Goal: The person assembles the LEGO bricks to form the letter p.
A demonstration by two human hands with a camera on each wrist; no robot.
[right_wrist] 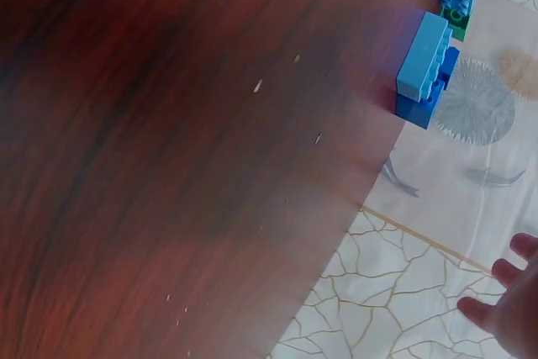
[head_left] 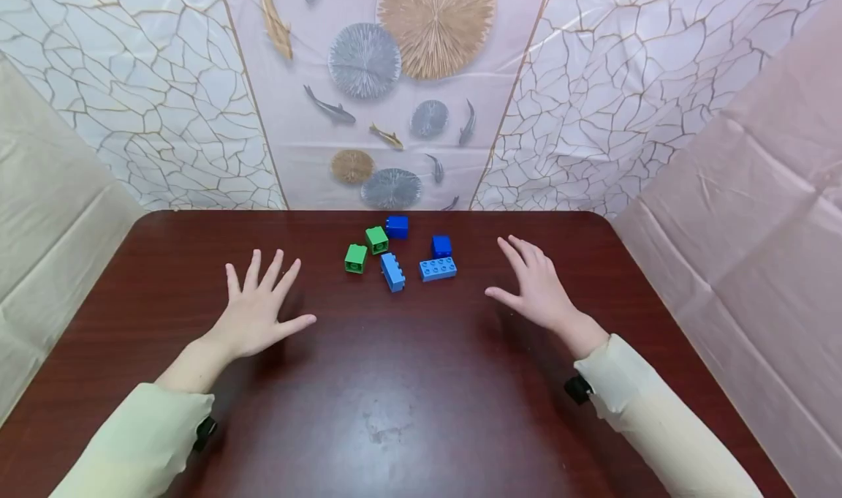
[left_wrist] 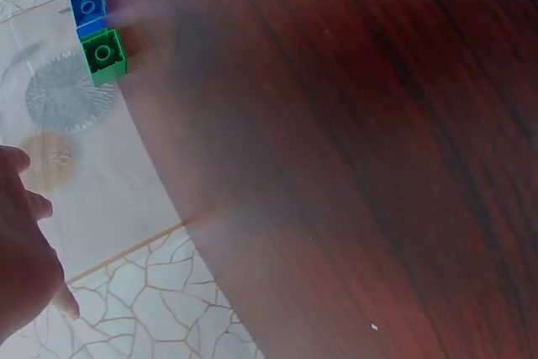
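Both hands hold nothing. My left hand [head_left: 253,319] spreads its fingers over the table, left of the toy bricks. On the other side my right hand [head_left: 538,287] reaches forward with fingers extended and thumb apart. Between them lie a green brick [head_left: 356,259] and a second green brick [head_left: 377,240], both showing hollow ends. A light blue brick [head_left: 392,272] lies on its side, studs facing right. Another light blue brick [head_left: 438,269] has its studs up, just in front of a dark blue brick [head_left: 441,246]. One more dark blue brick [head_left: 397,227] sits near the back edge.
The dark brown wooden table [head_left: 368,381] ends at a patterned backdrop [head_left: 316,147] behind the bricks. Pale cloth walls [head_left: 756,227] stand along both sides. Each sleeve has a small black device [head_left: 579,389] at the wrist.
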